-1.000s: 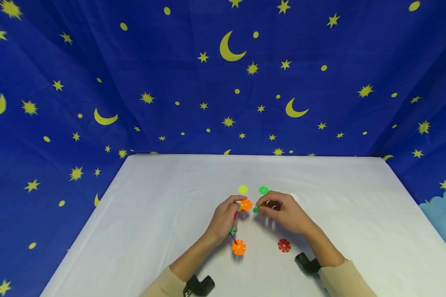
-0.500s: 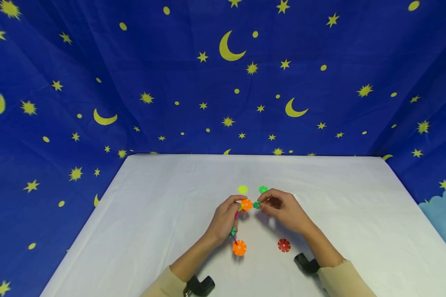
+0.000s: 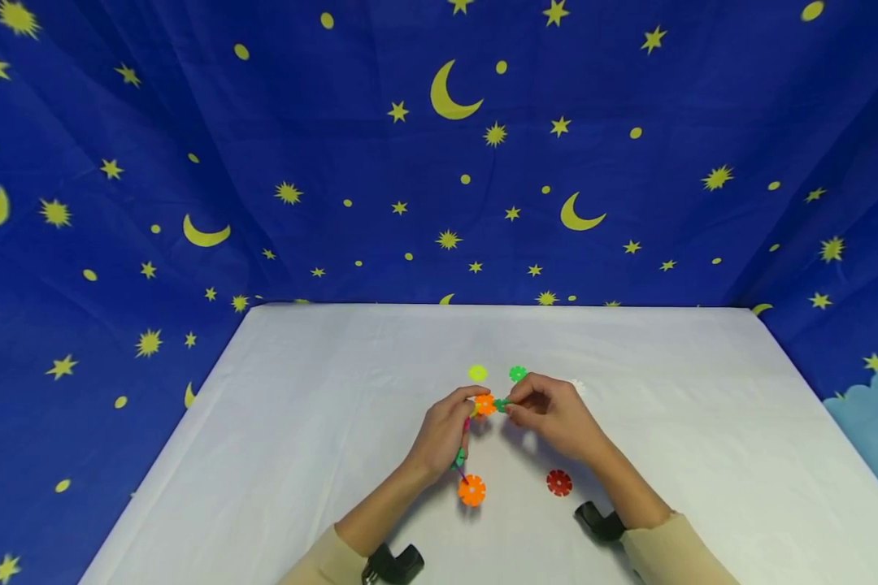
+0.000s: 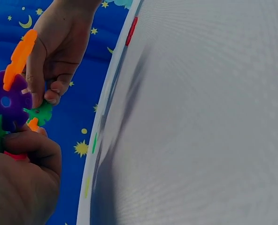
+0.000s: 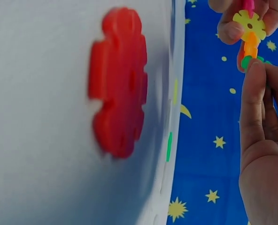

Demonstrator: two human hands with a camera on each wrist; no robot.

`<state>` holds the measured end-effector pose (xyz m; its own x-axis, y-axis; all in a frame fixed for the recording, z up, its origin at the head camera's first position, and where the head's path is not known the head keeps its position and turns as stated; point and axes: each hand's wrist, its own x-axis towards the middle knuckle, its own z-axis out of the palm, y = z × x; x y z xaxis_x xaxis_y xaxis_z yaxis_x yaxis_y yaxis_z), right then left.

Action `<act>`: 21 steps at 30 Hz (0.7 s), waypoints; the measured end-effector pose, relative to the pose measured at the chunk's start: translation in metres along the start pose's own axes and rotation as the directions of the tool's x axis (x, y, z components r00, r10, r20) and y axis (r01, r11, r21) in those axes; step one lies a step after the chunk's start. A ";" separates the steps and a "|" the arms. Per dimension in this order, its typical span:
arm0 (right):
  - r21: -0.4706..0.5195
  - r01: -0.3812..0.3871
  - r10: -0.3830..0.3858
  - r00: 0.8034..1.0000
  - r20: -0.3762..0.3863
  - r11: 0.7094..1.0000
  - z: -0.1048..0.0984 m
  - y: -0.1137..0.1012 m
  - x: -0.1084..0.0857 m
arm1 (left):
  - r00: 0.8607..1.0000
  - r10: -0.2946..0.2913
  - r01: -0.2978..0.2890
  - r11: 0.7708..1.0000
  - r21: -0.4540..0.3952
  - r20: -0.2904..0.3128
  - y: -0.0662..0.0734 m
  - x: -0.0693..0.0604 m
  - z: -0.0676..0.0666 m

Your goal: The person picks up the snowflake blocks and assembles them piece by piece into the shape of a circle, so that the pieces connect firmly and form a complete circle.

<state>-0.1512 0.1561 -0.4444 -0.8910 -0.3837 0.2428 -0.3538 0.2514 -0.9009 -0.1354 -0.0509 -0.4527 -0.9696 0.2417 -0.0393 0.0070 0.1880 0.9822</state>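
Note:
My left hand grips a chain of interlocked notched plastic discs above the table. An orange disc hangs at its near end, joined to a purple disc. Green and pink pieces follow, partly hidden by the fingers, then a yellow disc and another orange disc at the far end. Between thumb and fingertips my right hand pinches a green disc. Its edge meets that far orange disc; whether the notches are engaged I cannot tell.
On the white table lie a red disc near the right forearm, and beyond the hands a yellow-green disc, a second green disc and a whitish disc. A blue starry cloth surrounds the table.
The right hand has brought its green disc up and left, from apart to against the far orange disc. The left hand and chain have hardly moved.

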 end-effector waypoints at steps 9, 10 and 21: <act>-0.027 0.093 -0.094 0.995 -0.039 0.995 0.005 -0.032 -0.003 | 0.999 0.053 -0.053 0.998 -0.014 -0.009 0.000 -0.002 0.004; -0.026 0.105 -0.106 0.994 -0.038 0.994 0.004 -0.036 -0.004 | 0.998 0.064 -0.064 0.998 -0.012 -0.012 0.000 -0.003 0.005; -0.030 0.081 -0.081 0.997 -0.018 0.996 0.003 -0.036 -0.002 | 0.992 0.063 -0.064 0.998 0.000 -0.106 0.017 -0.012 0.009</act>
<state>-0.1357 0.1455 -0.4133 -0.8641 -0.3871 0.3215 -0.4329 0.2459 -0.8673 -0.1218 -0.0420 -0.4375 -0.9876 0.1509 0.0427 0.0688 0.1721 0.9827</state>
